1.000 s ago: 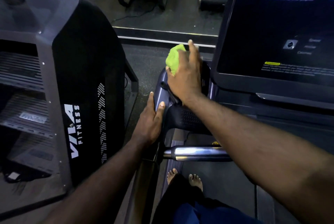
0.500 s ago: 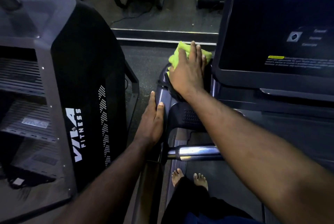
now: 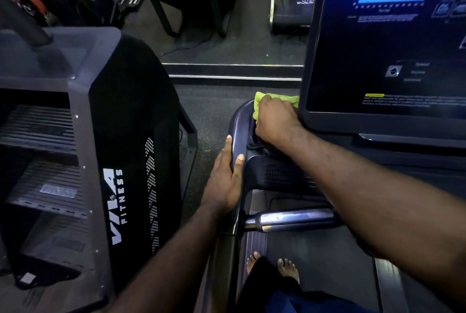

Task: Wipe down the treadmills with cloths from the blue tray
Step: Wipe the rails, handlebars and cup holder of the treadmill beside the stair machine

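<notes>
I stand on a treadmill whose dark console arm (image 3: 242, 121) curves round at centre. A lime-green cloth (image 3: 277, 99) lies bunched on the arm's far end, right against the lower left corner of the big screen (image 3: 378, 60). My right hand (image 3: 276, 121) grips the cloth with curled fingers and presses it onto the arm. My left hand (image 3: 224, 181) rests flat along the arm's outer left edge, fingers straight, thumb on top. The blue tray is not in view.
A black machine housing marked VIVA FITNESS (image 3: 118, 161) stands close on the left, with a narrow strip of floor (image 3: 201, 116) between it and the treadmill. A chrome handlebar (image 3: 290, 219) crosses below my right forearm. Bare feet (image 3: 274, 267) stand on the belt.
My right hand has pushed the cloth forward and to the right along the arm, up against the screen's corner, and its fingers have curled over it. The left hand has stayed put.
</notes>
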